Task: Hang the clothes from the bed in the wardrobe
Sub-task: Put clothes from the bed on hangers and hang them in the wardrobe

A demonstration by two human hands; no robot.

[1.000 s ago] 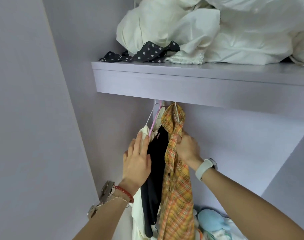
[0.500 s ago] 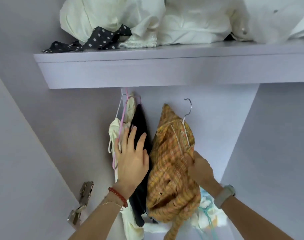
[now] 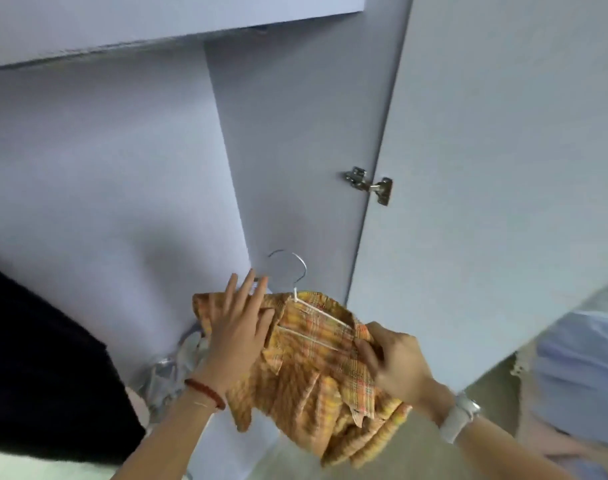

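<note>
An orange plaid shirt (image 3: pixel 316 372) on a white wire hanger (image 3: pixel 297 277) hangs bunched between my hands, off the rail and low in front of the wardrobe. My left hand (image 3: pixel 238 325) lies flat with straight fingers on the shirt's left shoulder. My right hand (image 3: pixel 394 363) grips the shirt's collar and right shoulder. The hanger's hook sticks up free above the shirt. A black garment (image 3: pixel 43 368) fills the lower left edge.
The wardrobe's inner side panel (image 3: pixel 295 150) and its open door (image 3: pixel 503 168) with a metal hinge (image 3: pixel 368 183) stand behind the shirt. The shelf's underside (image 3: pixel 122 26) runs along the top. Crumpled plastic (image 3: pixel 171 372) lies low inside. Blue cloth (image 3: pixel 579 375) is at the right.
The shirt with its hanger came off the rail and down to the right. My left hand left the hung clothes and now rests on the shirt. The view swung right and down.
</note>
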